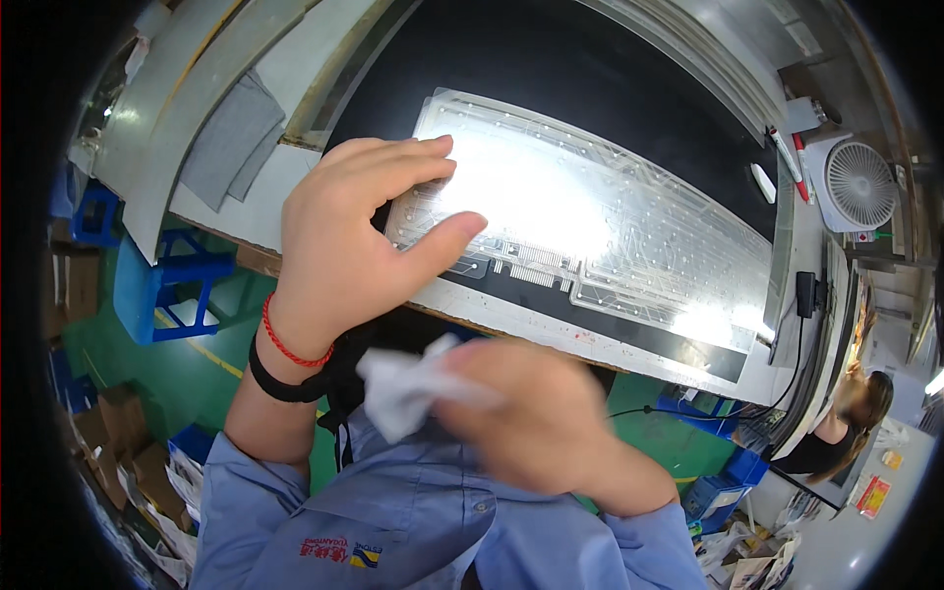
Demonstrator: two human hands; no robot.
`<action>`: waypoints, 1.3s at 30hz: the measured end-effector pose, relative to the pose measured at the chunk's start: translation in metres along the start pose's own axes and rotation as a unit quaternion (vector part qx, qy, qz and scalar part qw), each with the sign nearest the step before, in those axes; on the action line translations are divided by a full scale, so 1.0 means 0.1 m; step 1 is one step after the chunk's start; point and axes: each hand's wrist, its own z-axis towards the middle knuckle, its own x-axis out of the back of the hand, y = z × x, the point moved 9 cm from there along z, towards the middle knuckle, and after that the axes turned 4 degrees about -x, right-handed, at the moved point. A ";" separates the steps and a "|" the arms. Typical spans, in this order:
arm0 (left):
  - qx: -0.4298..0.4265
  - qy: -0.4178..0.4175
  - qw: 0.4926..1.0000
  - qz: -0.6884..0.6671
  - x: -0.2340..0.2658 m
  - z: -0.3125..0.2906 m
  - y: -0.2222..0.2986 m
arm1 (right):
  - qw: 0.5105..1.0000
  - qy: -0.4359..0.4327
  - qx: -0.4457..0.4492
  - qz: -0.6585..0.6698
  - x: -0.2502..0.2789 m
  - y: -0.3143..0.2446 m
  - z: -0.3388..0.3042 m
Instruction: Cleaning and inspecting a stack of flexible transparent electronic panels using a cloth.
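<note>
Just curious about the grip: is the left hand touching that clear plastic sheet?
Touching. The head view shows the left hand with fingers and thumb pressed on the clear sheet's near corner.

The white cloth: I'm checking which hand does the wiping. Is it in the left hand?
No, the white cloth is held by the blurred right hand, while the left hand rests on the clear printed sheet.

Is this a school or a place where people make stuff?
Most likely a factory workbench. The left hand steadies a clear printed circuit sheet on a black mat, the right hand holds a white wipe, and another worker sits nearby.
</note>
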 end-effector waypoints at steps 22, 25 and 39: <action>-0.005 0.029 0.998 0.055 -0.08 0.09 0.01 | 0.975 -0.156 0.046 0.153 -0.42 -0.10 -0.16; -0.009 0.012 0.998 0.060 -0.12 0.06 -0.02 | 0.999 -0.002 0.013 0.044 0.21 0.17 -0.31; -0.018 -0.003 0.994 0.106 -0.05 0.05 0.01 | 0.799 0.379 -0.359 -0.298 2.36 1.57 -1.81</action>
